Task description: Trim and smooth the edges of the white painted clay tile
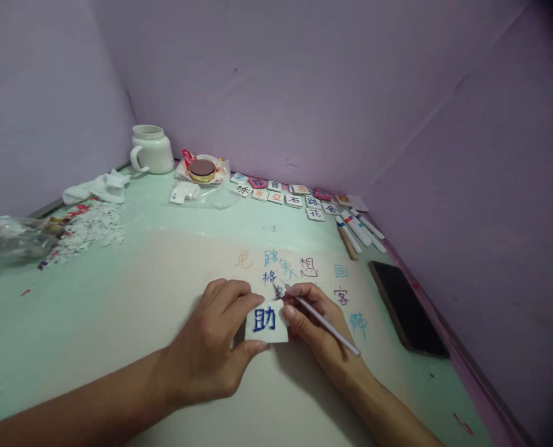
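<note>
A small white card (266, 335) with a dark blue Chinese character is tilted up in front of me. My left hand (214, 335) pinches its left side, with the index finger on the top edge and the thumb at the bottom edge. My right hand (318, 326) is closed round a slim pale-lilac pen-shaped tool (330, 327). The right thumb touches the card's right edge. Behind the card lies a large pale sheet (164, 273) with Chinese characters in orange, blue and purple. Its characters near the tool's tip are partly hidden by my fingers.
Several character cards (294, 200) lie along the back wall, beside white markers (356, 228). A dark phone (409, 310) rests at right. White paper scraps (94, 226), a clear plastic bag (22, 239), a white mug (153, 150) and a round lidded tin (202, 170) stand left and back.
</note>
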A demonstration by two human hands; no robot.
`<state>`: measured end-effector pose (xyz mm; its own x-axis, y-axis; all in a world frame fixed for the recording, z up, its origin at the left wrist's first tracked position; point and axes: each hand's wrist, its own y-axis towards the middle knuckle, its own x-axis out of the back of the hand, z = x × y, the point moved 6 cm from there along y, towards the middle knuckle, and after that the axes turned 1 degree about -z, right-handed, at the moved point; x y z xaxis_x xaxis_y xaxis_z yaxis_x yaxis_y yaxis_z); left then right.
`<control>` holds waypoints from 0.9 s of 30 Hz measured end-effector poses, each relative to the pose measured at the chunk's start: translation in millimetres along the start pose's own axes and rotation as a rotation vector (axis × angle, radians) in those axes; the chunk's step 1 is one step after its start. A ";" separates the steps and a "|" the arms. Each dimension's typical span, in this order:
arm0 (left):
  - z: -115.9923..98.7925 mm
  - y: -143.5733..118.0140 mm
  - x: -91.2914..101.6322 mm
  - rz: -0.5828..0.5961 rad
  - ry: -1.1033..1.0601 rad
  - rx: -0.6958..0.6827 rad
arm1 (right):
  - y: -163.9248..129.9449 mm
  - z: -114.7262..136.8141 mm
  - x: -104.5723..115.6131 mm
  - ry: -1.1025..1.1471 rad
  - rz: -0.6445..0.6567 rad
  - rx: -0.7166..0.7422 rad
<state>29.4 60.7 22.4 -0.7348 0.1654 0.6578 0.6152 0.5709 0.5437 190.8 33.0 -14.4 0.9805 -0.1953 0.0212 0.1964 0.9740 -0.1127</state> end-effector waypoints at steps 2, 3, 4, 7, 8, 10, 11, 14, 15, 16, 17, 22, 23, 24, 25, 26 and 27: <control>-2.7 0.9 0.3 0.012 0.020 -0.037 | -0.3 1.2 -5.1 0.133 0.031 -0.071; -3.7 1.6 0.3 0.023 0.031 -0.042 | -0.6 2.8 -6.6 0.169 0.030 -0.074; -4.5 2.3 0.8 0.025 0.036 -0.039 | -0.8 4.5 -7.0 0.183 0.012 -0.057; -8.6 3.9 7.6 -0.067 -0.005 -0.036 | -1.8 6.2 -5.5 0.149 -0.084 0.008; -10.4 4.0 9.4 -0.101 -0.030 -0.048 | -2.3 5.4 -5.6 0.134 -0.109 0.018; -13.2 3.7 8.6 -0.115 -0.063 -0.082 | -3.3 3.2 -7.6 0.115 -0.128 0.028; -13.4 3.5 6.1 -0.094 -0.062 -0.089 | -3.9 2.3 -9.0 0.113 -0.130 0.031; -10.1 2.3 -1.5 -0.035 -0.014 -0.066 | -6.2 0.8 -13.0 0.128 -0.127 0.027; -8.9 1.7 -2.6 -0.031 0.002 -0.052 | -7.1 0.6 -14.1 0.139 -0.125 0.022; -7.9 1.2 -3.1 -0.028 0.015 -0.035 | -8.1 0.6 -15.0 0.151 -0.124 0.015; -7.2 0.8 -3.2 -0.027 0.027 -0.017 | -9.1 0.9 -15.7 0.162 -0.124 0.012; -6.4 1.0 -0.8 0.007 0.066 0.062 | -13.3 6.9 -17.9 0.160 -0.104 0.054; -6.5 1.5 -0.2 0.016 0.076 0.067 | -13.9 8.3 -18.3 0.147 -0.098 0.066; -6.6 1.9 0.5 0.024 0.091 0.068 | -14.4 9.6 -18.5 0.134 -0.092 0.074; -7.1 2.3 0.9 0.035 0.115 0.063 | -14.9 10.6 -18.7 0.123 -0.089 0.080; -8.2 2.8 1.1 0.051 0.146 0.049 | -15.5 11.6 -19.0 0.115 -0.086 0.085; -9.7 3.2 0.8 0.072 0.189 0.034 | -16.1 12.3 -19.5 0.108 -0.082 0.089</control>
<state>33.6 54.8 29.7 -0.6204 0.0547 0.7824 0.6521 0.5902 0.4758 168.6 22.6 -0.8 0.9563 -0.2810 -0.0803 0.2798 0.9597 -0.0266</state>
